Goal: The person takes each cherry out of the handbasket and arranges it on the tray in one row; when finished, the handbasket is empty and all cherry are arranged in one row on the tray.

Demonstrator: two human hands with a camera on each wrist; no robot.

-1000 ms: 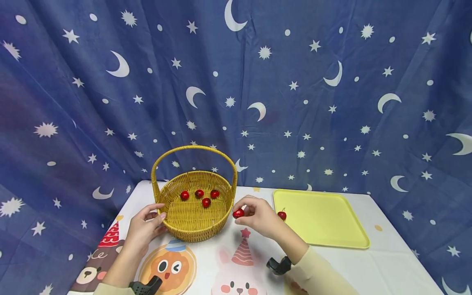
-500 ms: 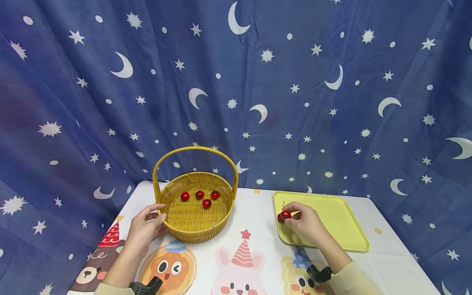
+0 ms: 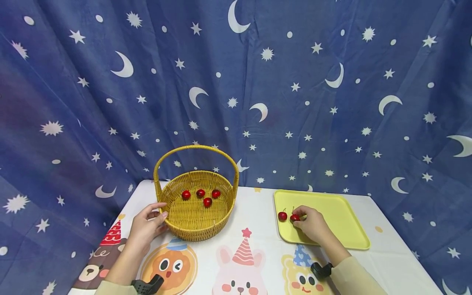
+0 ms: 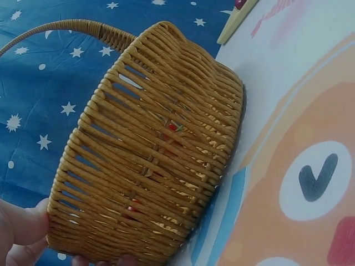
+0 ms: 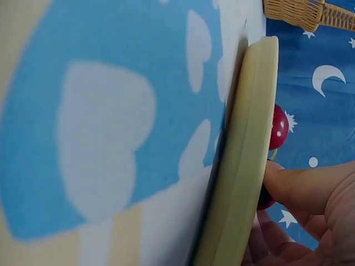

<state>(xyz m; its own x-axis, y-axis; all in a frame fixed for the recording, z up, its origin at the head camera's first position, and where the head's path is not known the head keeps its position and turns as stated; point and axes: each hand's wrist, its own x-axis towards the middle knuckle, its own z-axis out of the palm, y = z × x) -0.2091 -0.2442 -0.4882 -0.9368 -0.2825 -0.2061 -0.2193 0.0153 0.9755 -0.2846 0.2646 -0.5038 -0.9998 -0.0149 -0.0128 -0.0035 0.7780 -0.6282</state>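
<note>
On the left side of the wicker basket [image 3: 199, 234], my left hand [image 3: 143, 227] grips the wall, thumb near the rim and fingers around the outside. Several red cherries [image 3: 207, 202] lie inside the basket. Over the yellow tray [image 3: 337, 219], my right hand [image 3: 312, 224] pinches a cherry [image 3: 294, 218] between thumb and fingers, low at the tray's surface. Just left of it, another cherry [image 3: 282, 216] with a green stem lies on the tray. In the right wrist view, the tray's side wall and my thumb hide most of the held cherry [image 5: 265, 198].
A white tablecloth [image 3: 258, 205] with cartoon animal prints covers the table. The basket's tall arched handle [image 3: 196, 146] stands upright. Behind the table hangs a blue curtain [image 3: 280, 123] with moons and stars. Each wrist carries a black camera mount [image 3: 321, 271].
My right hand has carried a cherry rightward from beside the basket to the tray, then lowered it to the right of the other cherry. The left hand stays on the basket.
</note>
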